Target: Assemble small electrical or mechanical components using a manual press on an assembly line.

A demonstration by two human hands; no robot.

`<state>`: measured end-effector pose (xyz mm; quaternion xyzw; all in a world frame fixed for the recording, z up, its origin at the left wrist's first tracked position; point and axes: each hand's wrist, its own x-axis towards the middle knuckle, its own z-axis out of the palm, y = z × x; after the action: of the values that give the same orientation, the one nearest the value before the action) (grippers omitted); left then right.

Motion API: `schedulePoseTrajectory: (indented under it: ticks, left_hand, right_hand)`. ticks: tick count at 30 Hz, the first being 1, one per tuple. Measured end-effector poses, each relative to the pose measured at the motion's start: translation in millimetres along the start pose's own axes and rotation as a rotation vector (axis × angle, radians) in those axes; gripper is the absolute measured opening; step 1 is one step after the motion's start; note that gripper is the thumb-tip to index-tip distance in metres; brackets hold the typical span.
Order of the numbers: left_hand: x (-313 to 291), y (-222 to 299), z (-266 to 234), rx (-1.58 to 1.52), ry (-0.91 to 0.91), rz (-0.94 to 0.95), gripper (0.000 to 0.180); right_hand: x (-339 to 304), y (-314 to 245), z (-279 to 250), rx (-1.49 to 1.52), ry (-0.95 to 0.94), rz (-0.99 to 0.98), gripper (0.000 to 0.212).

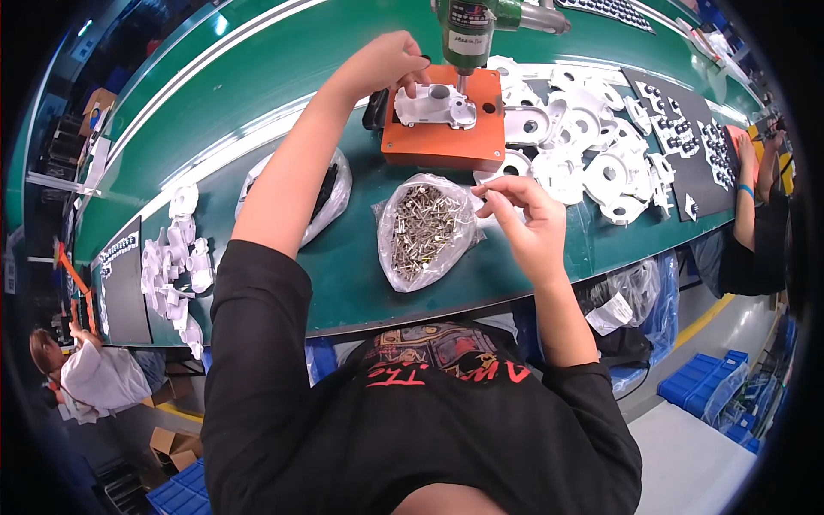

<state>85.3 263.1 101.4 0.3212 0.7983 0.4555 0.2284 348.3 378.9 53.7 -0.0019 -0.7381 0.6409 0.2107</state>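
Note:
My left hand [388,65] is bent over a white plastic housing [427,106] lying on an orange block fixture [442,153]. A small black piece [425,58] shows at its fingertips, and its lower fingers reach down to the housing's upper left edge. Just right of the housing, the tip of a green press tool [468,51] comes down. Below the fixture, my right hand [534,225] has thumb and index finger pinched together beside the rim of a clear plastic bag of small metal screws [422,230]. What those fingers hold is too small to make out.
White plastic parts [592,142] are piled right of the fixture, and more white parts [176,257] lie at the left. A bag of black pieces [324,193] sits under my left forearm. Dark mats hold rows of parts. Other people work at both far sides.

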Motion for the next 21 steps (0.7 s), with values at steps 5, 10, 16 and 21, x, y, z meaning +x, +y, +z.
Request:
schedulePoseTrajectory:
  ticks: [5,10,16,21]
  left_hand:
    - [21.6,7.8,7.5,0.178,-0.132,0.07,0.017]
    - [36.3,11.8,12.3,0.223,-0.355,-0.052,0.014]
    - [57.3,11.0,18.3,0.399,-0.446,-0.197,0.011]
    - [61.2,10.4,17.3,0.343,-0.489,-0.214,0.014]
  right_hand:
    - [-1.3,1.7,-3.0,-0.002,0.012,0.025,0.012]
    - [-3.2,3.3,-7.4,-0.018,0.042,0.036,0.012]
    - [0.1,0.7,-12.1,-0.029,0.059,0.037,0.012]
    - [11.1,1.9,-15.7,-0.036,0.044,0.085,0.012]
